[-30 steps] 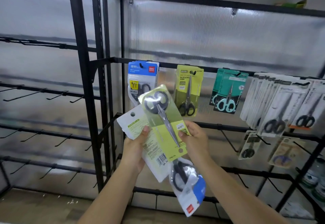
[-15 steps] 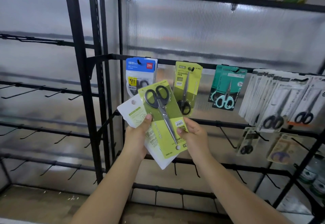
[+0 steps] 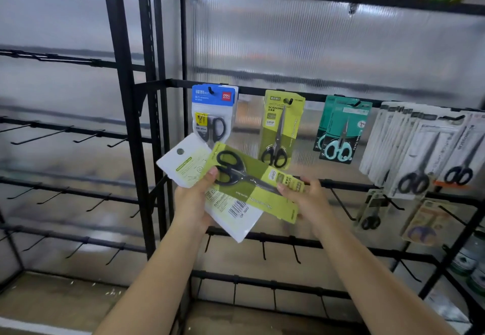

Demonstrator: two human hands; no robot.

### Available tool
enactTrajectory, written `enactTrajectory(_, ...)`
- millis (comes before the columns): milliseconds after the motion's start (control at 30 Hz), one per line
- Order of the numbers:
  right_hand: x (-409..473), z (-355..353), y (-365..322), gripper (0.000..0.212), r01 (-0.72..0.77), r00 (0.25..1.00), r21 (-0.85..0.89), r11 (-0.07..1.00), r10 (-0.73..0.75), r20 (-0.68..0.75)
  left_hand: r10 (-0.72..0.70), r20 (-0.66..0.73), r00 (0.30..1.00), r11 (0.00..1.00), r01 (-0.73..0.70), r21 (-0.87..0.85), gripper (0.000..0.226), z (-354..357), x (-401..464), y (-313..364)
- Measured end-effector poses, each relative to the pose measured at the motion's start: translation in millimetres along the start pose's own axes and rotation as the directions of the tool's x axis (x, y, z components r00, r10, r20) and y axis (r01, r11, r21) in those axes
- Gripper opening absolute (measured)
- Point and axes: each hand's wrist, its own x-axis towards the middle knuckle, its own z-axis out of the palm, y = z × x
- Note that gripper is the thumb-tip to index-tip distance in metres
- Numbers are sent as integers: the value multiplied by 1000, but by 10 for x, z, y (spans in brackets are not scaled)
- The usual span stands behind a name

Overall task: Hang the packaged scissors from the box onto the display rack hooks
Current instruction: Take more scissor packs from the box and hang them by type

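Observation:
A green scissors pack [image 3: 258, 186] with black-handled scissors lies nearly level in front of the rack. My right hand [image 3: 305, 200] pinches its hang-hole end. My left hand [image 3: 195, 198] grips a white pack [image 3: 202, 177] turned back side up beneath it, thumb on the green pack's handle end. On the rail [image 3: 262, 90] behind hang a blue pack [image 3: 214, 114], a matching green pack [image 3: 280, 129] and teal packs [image 3: 341, 129].
Several white-carded scissors packs [image 3: 425, 148] hang at the right, with more packs [image 3: 372, 211] on the row below. Bare hooks [image 3: 294, 250] stick out of the lower rails and of the left bay [image 3: 63, 132]. A black upright post [image 3: 123, 114] divides the bays.
The green pack has swung from near upright to nearly level, its hang-hole end now to the right. A blue pack that hung below my hands a second ago is out of sight.

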Motion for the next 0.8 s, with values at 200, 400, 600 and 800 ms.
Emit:
enactTrajectory(200, -25, 37, 112, 22, -274, 955, 509, 816, 166, 247, 33, -7, 999, 999, -33, -17, 43, -15, -3, -52)
enactTrajectory(400, 135, -169, -341, 29, 208, 969, 535, 819, -100, -224, 17, -115, 993, 995, -5, 102, 20, -123, 90, 58)
enactTrajectory(600, 355, -32, -947, 41, 517, 822, 108, 849, -458, -338, 59, -114, 992, 981, -36, 193, 18, -70, 162, 180)
enactTrajectory(800, 627, 6, -1174, 39, 510, 805, 1, 860, -476, -355, 55, -49, 997, 969, -41, 243, 19, -149, 98, 194)
